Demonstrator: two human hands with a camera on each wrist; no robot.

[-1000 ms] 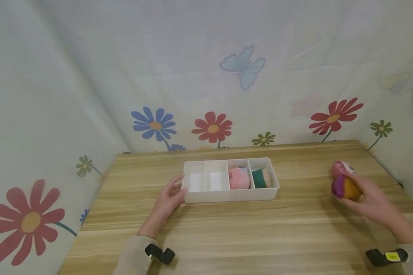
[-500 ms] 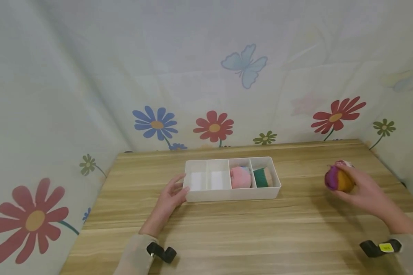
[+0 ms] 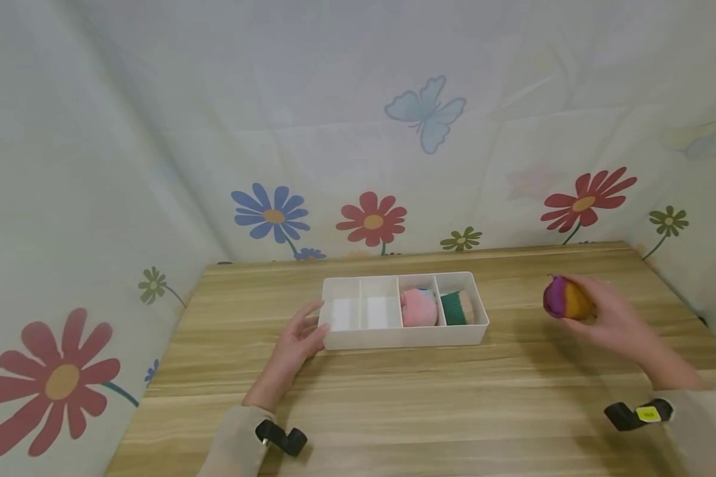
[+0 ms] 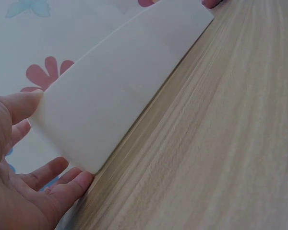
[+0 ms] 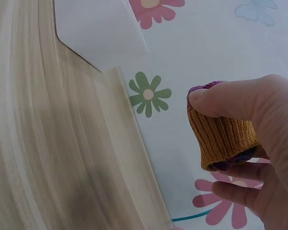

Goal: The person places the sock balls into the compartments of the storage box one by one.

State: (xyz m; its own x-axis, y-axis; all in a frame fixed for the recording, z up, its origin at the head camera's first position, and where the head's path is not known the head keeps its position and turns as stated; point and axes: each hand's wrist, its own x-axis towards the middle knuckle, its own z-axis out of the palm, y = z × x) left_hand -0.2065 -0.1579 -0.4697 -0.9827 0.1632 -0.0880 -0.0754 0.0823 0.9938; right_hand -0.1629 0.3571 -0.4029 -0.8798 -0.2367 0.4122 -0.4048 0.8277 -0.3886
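My right hand (image 3: 614,324) holds a rolled-up sock (image 3: 567,298), purple and mustard with ribbed knit, above the right part of the table. In the right wrist view the thumb presses on the sock's purple end, with fingers behind its mustard cuff (image 5: 223,139). A long white box (image 3: 402,338) with compartments stands mid-table. My left hand (image 3: 295,344) rests against its left end, thumb at the upper front edge and fingertips (image 4: 84,179) at the bottom corner. Inside the box, a pink sock roll (image 3: 419,309) and a green and beige sock roll (image 3: 457,308) fill the two right compartments.
The wooden table (image 3: 394,411) ends at the back against a white curtain (image 3: 310,159) printed with flowers and a butterfly. The two left compartments of the box show their bare floor. A black wrist strap (image 3: 638,414) sits on the right sleeve.
My right hand has carried the purple and mustard sock leftward and a little up. The pink roll seen behind it earlier is now hidden by the hand. My left hand stays at the box.
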